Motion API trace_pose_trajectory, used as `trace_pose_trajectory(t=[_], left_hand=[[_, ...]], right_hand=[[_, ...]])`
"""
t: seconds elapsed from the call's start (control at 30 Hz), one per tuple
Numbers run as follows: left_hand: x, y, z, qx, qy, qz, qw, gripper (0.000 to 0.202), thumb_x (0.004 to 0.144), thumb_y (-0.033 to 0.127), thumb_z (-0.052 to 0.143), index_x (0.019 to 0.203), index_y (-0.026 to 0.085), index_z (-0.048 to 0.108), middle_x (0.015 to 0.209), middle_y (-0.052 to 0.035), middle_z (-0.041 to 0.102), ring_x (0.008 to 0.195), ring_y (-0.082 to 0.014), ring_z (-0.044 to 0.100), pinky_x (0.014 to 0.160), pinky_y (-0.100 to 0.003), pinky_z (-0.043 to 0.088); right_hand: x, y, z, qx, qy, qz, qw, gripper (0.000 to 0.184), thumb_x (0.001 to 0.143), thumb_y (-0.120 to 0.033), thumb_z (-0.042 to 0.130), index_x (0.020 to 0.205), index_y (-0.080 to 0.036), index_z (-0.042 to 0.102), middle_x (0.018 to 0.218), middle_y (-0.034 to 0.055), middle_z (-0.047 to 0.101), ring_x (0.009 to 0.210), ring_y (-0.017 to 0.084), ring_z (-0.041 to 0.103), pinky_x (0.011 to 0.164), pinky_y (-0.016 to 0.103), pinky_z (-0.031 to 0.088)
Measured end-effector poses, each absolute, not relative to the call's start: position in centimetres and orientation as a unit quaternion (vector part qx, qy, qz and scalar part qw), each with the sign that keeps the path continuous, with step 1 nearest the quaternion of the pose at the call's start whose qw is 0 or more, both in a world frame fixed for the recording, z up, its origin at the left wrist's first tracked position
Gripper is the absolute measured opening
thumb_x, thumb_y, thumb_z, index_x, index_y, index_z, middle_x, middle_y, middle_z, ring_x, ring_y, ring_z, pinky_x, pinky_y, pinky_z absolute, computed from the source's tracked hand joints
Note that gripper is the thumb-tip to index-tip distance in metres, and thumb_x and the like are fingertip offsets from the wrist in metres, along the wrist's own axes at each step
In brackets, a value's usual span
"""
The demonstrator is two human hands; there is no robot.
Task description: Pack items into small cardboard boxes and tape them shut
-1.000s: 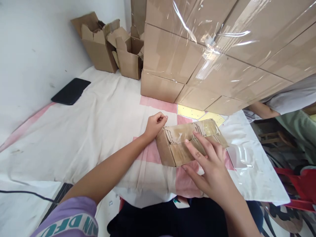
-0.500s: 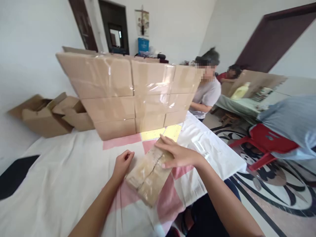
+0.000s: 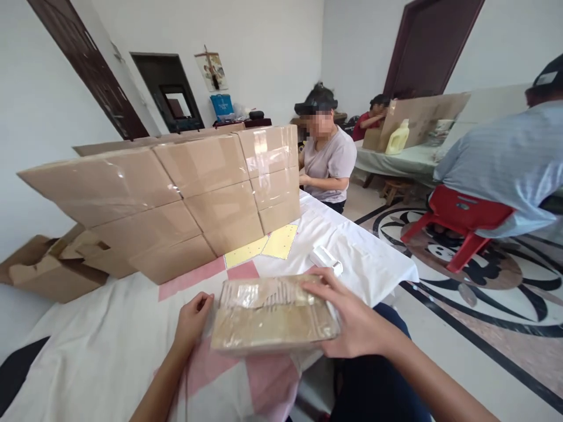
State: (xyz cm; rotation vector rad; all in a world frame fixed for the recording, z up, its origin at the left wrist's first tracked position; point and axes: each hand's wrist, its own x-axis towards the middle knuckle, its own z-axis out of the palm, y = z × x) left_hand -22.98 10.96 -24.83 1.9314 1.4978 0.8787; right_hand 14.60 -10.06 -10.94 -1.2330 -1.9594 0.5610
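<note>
As right grip point(image 3: 354, 322) clasps its right end, taped box point(image 3: 272, 319)

- L hand point(image 3: 191, 322) & L forearm point(image 3: 160, 384): showing bare, forearm widening twd elbow.
- R hand point(image 3: 349, 319) & R forearm point(image 3: 424, 366): also showing bare, narrowing at wrist.
- Person's wearing v. dark navy trousers point(image 3: 373, 390), fabric looking plain.

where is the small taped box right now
In the head view, the small taped box is at lower centre, between the left grip and the right grip, which holds its right end.
</note>
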Motion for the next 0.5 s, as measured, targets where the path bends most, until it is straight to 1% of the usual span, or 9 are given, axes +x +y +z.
trace_pose_trajectory(t=[0.07,0.13,0.2,0.27,0.3,0.37,0.43,0.47,0.5], left_hand=[[-22.5,10.6,-24.6,0.748,0.565,0.267,0.223,0.037,0.091,0.053,0.047,0.073,0.021,0.048,0.066,0.0033,0.052,0.066,-0.0150,0.048,0.063,-0.024,0.036],[-21.9,10.4,-24.6,0.779,0.576,0.195,0.151,0.036,0.093,0.052,0.043,0.074,0.021,0.046,0.065,0.0041,0.051,0.063,-0.0142,0.048,0.062,-0.024,0.034],[-21.5,10.3,-24.7,0.788,0.591,0.147,0.091,0.036,0.094,0.052,0.039,0.075,0.022,0.044,0.064,0.0048,0.050,0.061,-0.0137,0.047,0.060,-0.023,0.033],[-21.2,10.2,-24.6,0.782,0.607,0.126,0.065,0.036,0.095,0.052,0.037,0.075,0.022,0.042,0.063,0.0052,0.048,0.060,-0.0134,0.045,0.059,-0.023,0.033],[-21.0,10.2,-24.6,0.778,0.614,0.117,0.063,0.037,0.095,0.053,0.036,0.075,0.023,0.042,0.063,0.0053,0.047,0.059,-0.0134,0.045,0.059,-0.022,0.033],[-20.8,10.2,-24.5,0.770,0.626,0.100,0.067,0.038,0.095,0.054,0.034,0.075,0.023,0.041,0.062,0.0054,0.047,0.058,-0.0136,0.045,0.059,-0.022,0.034],[-20.8,10.4,-24.4,0.764,0.635,0.089,0.074,0.039,0.095,0.056,0.034,0.075,0.023,0.042,0.061,0.0054,0.047,0.058,-0.0140,0.047,0.058,-0.022,0.034],[-20.7,10.4,-24.5,0.761,0.639,0.086,0.077,0.040,0.095,0.056,0.035,0.075,0.023,0.042,0.061,0.0054,0.048,0.058,-0.0143,0.048,0.058,-0.022,0.035],[-20.8,10.5,-24.5,0.758,0.642,0.086,0.080,0.040,0.095,0.057,0.035,0.074,0.023,0.042,0.061,0.0054,0.048,0.059,-0.0145,0.049,0.058,-0.022,0.035]], right_hand=[[17.3,-12.6,-11.3,-0.522,-0.709,0.143,0.452,0.080,0.071,-0.034,0.077,0.144,-0.029,0.047,0.148,0.0116,0.034,0.139,0.034,0.038,0.112,0.048,0.039],[19.8,-15.0,-11.3,-0.581,-0.616,0.017,0.532,0.061,0.079,-0.043,0.071,0.136,-0.030,0.055,0.145,0.0109,0.041,0.136,0.037,0.041,0.110,0.055,0.039],[22.0,-16.7,-11.2,-0.635,-0.498,-0.117,0.579,0.053,0.082,-0.048,0.068,0.132,-0.033,0.060,0.138,0.0100,0.049,0.134,0.038,0.043,0.112,0.060,0.033],[24.2,-17.1,-11.3,-0.671,-0.402,-0.212,0.586,0.053,0.081,-0.049,0.070,0.132,-0.035,0.060,0.133,0.0093,0.053,0.135,0.038,0.042,0.117,0.061,0.027],[25.4,-16.7,-11.7,-0.682,-0.372,-0.241,0.582,0.056,0.080,-0.049,0.072,0.132,-0.035,0.060,0.131,0.0099,0.054,0.135,0.039,0.042,0.117,0.061,0.028],[27.9,-14.5,-12.9,-0.703,-0.345,-0.254,0.568,0.060,0.076,-0.052,0.076,0.131,-0.031,0.061,0.132,0.0128,0.051,0.133,0.039,0.042,0.109,0.059,0.039],[30.2,-10.6,-14.8,-0.726,-0.353,-0.218,0.548,0.064,0.073,-0.055,0.077,0.127,-0.024,0.061,0.137,0.0169,0.043,0.132,0.040,0.042,0.095,0.054,0.051],[31.2,-8.2,-15.7,-0.734,-0.370,-0.201,0.533,0.064,0.073,-0.056,0.076,0.125,-0.022,0.060,0.139,0.0184,0.039,0.131,0.040,0.043,0.091,0.052,0.052],[31.9,-5.4,-16.6,-0.743,-0.392,-0.188,0.509,0.064,0.072,-0.058,0.074,0.122,-0.020,0.060,0.140,0.0188,0.036,0.131,0.041,0.041,0.094,0.054,0.050]])
